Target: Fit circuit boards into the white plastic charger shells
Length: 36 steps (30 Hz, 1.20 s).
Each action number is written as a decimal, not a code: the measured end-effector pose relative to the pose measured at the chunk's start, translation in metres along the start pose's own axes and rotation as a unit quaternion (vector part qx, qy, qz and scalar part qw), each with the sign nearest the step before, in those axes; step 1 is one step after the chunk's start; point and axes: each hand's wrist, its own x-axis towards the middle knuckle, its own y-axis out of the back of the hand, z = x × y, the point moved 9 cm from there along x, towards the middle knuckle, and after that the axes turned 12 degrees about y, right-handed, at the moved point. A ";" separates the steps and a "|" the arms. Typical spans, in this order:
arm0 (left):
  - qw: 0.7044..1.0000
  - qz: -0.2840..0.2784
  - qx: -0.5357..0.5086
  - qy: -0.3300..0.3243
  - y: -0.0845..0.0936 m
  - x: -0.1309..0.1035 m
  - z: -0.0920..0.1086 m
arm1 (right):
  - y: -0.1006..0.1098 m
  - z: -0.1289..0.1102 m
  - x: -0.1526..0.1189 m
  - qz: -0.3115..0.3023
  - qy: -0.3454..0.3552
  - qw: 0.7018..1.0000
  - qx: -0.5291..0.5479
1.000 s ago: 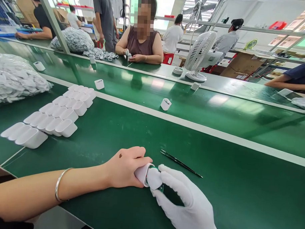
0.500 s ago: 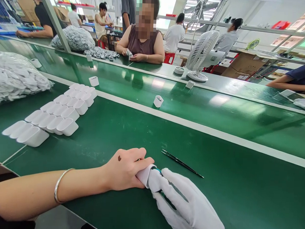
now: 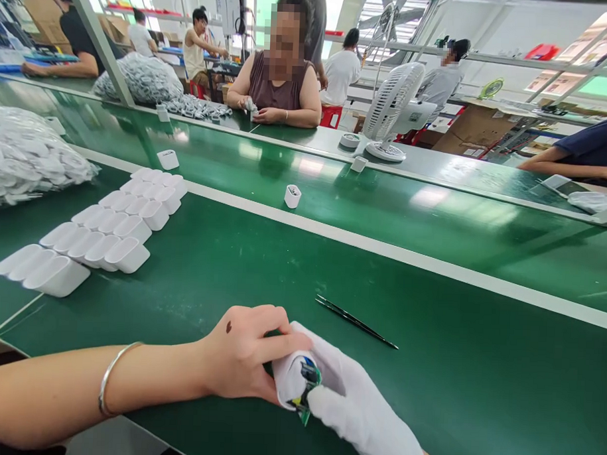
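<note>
My left hand [image 3: 247, 351], bare and with a silver bangle at the wrist, is closed around a white plastic housing [image 3: 281, 379]. The housing's open end faces right. A green circuit board [image 3: 308, 391] with dark, blue and yellow parts sits partly inside that opening and sticks out of it. My right hand [image 3: 360, 405] wears a white glove; its thumb presses on the circuit board while its fingers reach behind the housing, partly hidden. Black tweezers [image 3: 357, 321] lie on the green bench just beyond my right hand.
Rows of white housings [image 3: 60, 275] stand at the left, near a large bag of white parts [image 3: 32, 155]. Past a white strip [image 3: 333, 232], single housings [image 3: 293, 196] rest on the green belt. Opposite are a co-worker [image 3: 276, 87] and a white fan [image 3: 394, 111].
My right hand has turned and drawn closer round the housing, its thumb now on the circuit board. The housing's opening has tilted toward me. The belt's single housings have shifted left in view.
</note>
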 end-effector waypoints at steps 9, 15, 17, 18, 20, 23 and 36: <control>0.995 -0.074 -0.058 0.036 -0.012 -0.004 -0.005 | 0.005 0.016 -0.004 0.024 -0.081 0.996 -0.023; 0.939 -0.217 -0.151 0.220 -0.042 -0.011 -0.045 | 0.085 -0.024 -0.010 0.205 0.100 0.858 -0.461; 0.923 -0.242 -0.160 0.254 -0.047 -0.014 -0.051 | 0.097 -0.025 -0.008 0.208 0.108 0.775 -0.587; 0.917 -0.248 -0.168 0.264 -0.047 -0.014 -0.051 | 0.100 -0.020 -0.006 0.192 0.105 0.758 -0.614; 0.904 -0.254 -0.196 0.281 -0.046 -0.013 -0.050 | 0.101 -0.013 -0.002 0.162 0.122 0.761 -0.617; 0.869 -0.262 -0.256 0.332 -0.044 -0.013 -0.048 | 0.088 -0.022 -0.006 0.156 0.198 0.773 -0.582; 0.760 -0.322 -0.339 0.452 -0.060 -0.030 -0.057 | 0.026 -0.069 -0.023 0.118 0.312 0.601 -0.726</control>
